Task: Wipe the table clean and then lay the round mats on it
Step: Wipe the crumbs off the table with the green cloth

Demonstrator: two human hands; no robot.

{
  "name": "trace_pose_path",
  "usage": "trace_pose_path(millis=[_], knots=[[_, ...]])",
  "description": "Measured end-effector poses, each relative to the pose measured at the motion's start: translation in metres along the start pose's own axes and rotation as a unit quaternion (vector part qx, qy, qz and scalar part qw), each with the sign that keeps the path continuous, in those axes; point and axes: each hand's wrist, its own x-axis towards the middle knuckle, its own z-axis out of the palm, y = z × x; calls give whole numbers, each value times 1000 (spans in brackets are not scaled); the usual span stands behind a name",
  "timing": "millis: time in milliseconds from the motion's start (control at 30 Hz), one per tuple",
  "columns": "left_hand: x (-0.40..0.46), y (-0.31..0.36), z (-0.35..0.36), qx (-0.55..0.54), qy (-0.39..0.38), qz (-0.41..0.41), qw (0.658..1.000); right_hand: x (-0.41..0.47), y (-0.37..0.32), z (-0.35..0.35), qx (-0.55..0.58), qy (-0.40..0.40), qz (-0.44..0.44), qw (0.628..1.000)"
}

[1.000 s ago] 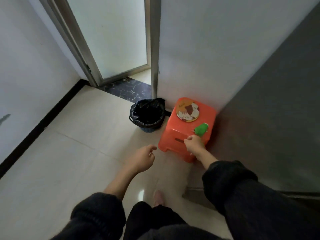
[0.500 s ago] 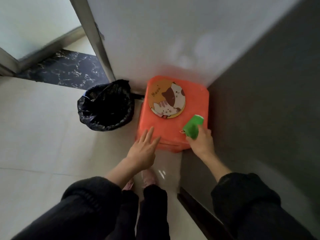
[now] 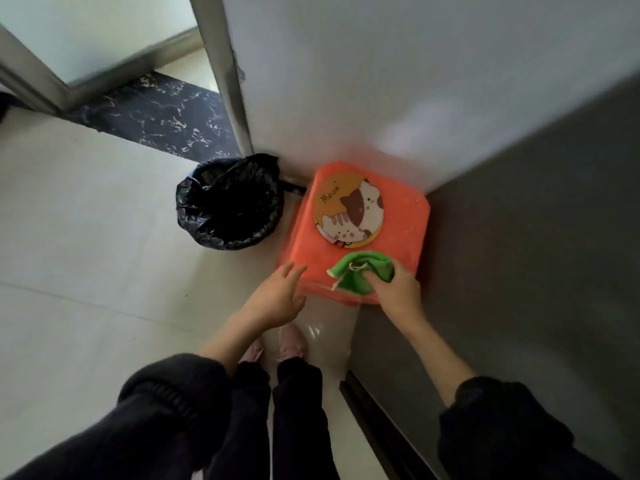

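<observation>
A small orange plastic stool point(image 3: 401, 220) stands in the corner where a white wall meets a dark grey panel point(image 3: 536, 237). On its top lies a round mat point(image 3: 348, 213) printed with cartoon cats and the word "Meow"; it sits toward the far left part of the top, flat, with a second edge showing beneath its near rim, so there may be more than 1 mat stacked, though that cannot be told for sure.

The right hand point(image 3: 398, 289) is at the near right edge of the stool, its fingers curled round a bunched green cloth point(image 3: 360, 271), which rests on the stool's top just in front of the mat. A short pale loop of cord shows on the cloth.

The left hand point(image 3: 277, 296) hovers at the near left corner of the stool, fingers spread and relaxed, holding nothing; whether the fingertips touch the stool's edge cannot be told.

Just left of the stool is a bin lined with a black plastic bag point(image 3: 230, 202). Behind it rises a metal door frame point(image 3: 225, 74), with a dark marbled threshold point(image 3: 156, 116) on the pale tiled floor point(image 3: 86, 254). Both arms wear dark sleeves, and pink shoes point(image 3: 291, 344) show below the hands.
</observation>
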Motion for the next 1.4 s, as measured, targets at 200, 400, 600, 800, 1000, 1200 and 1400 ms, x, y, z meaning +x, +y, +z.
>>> trace_pose_path(millis=[200,400,600,800,1000,1200,1400], knots=[[-151,-24,-82,-297,83,-44,950,-81,-127,16,13,-325,-62,944],[-286,-76,-124,-381,247,-105,885,-159,-246,94,-31,-546,-87,832],[-429,-165,-123,-417,420,-226,774,-277,-337,223,-195,-646,-121,729],[-548,-260,-114,-450,494,-281,689,-416,-385,348,-279,-660,-252,651],[-664,-324,-69,-540,596,-316,503,-539,-409,453,-352,-659,-386,542],[-715,-356,-31,-610,651,-328,310,-620,-404,525,-365,-710,-342,496],[-780,-397,-20,-627,701,-300,159,-727,-403,602,-406,-772,-412,264]])
